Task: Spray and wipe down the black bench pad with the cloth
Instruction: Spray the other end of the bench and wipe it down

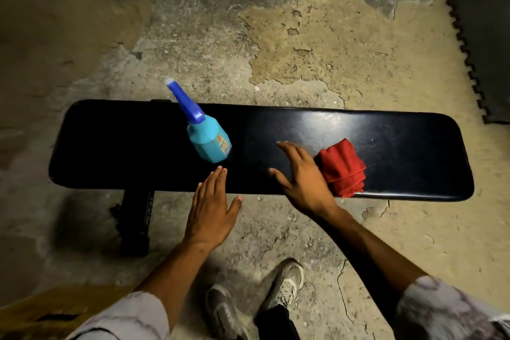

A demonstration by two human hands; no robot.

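The black bench pad (124, 146) lies crosswise on a cracked concrete floor (303, 44); a blue spray bottle (208, 138) stands on it left of centre, tilted in this wide view; a crumpled red cloth (343, 167) rests near the pad's front edge, right of centre; the left hand (211, 210) hovers flat and empty just before the bottle, fingers extended; the right hand (302, 178), fingers spread, holds nothing and lies just beside the cloth; 2 grey shoes (284, 287) show below.

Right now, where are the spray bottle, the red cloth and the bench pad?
spray bottle (209, 141): head view, on its teal body.
red cloth (343, 167): head view, on the middle of the bundle.
bench pad (124, 146): head view, on bare black surface at its left part.
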